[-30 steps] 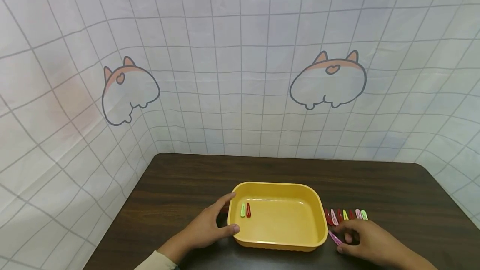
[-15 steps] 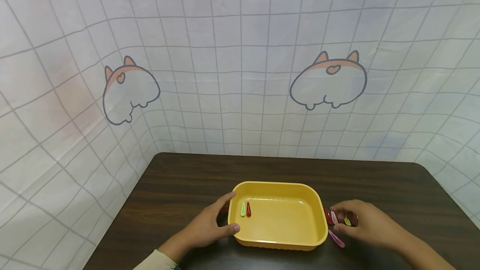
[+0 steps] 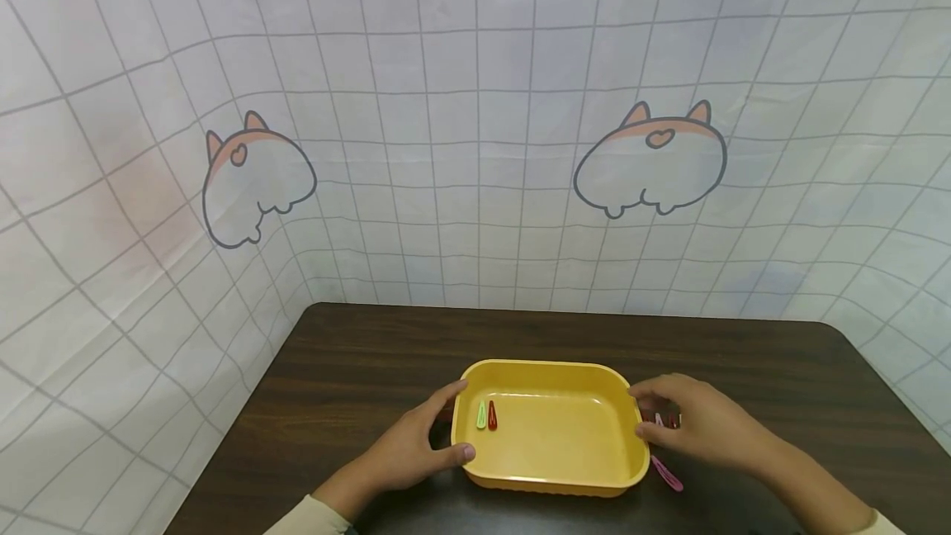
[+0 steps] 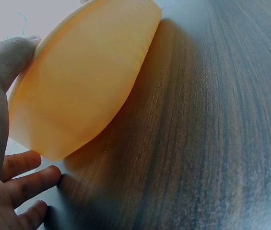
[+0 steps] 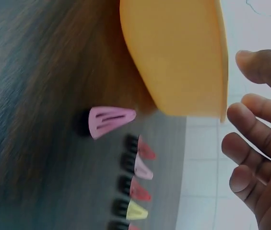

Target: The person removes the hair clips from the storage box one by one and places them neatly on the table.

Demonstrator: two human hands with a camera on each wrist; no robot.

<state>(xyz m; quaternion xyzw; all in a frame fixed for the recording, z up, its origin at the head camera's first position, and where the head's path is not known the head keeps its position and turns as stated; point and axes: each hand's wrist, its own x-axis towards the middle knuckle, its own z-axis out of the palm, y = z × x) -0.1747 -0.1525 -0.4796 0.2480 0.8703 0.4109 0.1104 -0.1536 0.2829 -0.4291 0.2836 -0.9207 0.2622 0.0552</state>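
A yellow plastic tray (image 3: 553, 485) stands on the dark table. Inside it, near the left end, lie a green hair clip (image 3: 481, 415) and a red hair clip (image 3: 493, 416). My left hand (image 3: 409, 448) spans the tray's left end, thumb and index finger stretched out and touching the rim. At the right end my right hand (image 3: 706, 423) holds nothing, its fingertips close to the rim; whether they touch it I cannot tell. A pink hair clip (image 5: 110, 120) lies by the tray's near right corner. My right hand partly hides a row of clips in the head view.
That row shows in the right wrist view, with a red clip (image 5: 146, 149), a pale pink clip (image 5: 143, 167) and a yellow clip (image 5: 136, 210) among several. A white gridded curtain (image 3: 475, 188) surrounds the dark wooden table (image 3: 386, 337) behind and at the sides.
My right hand let go of the pink clip beside the tray, then moved left and away from me over the row to the tray's right rim. My left hand stayed in place.
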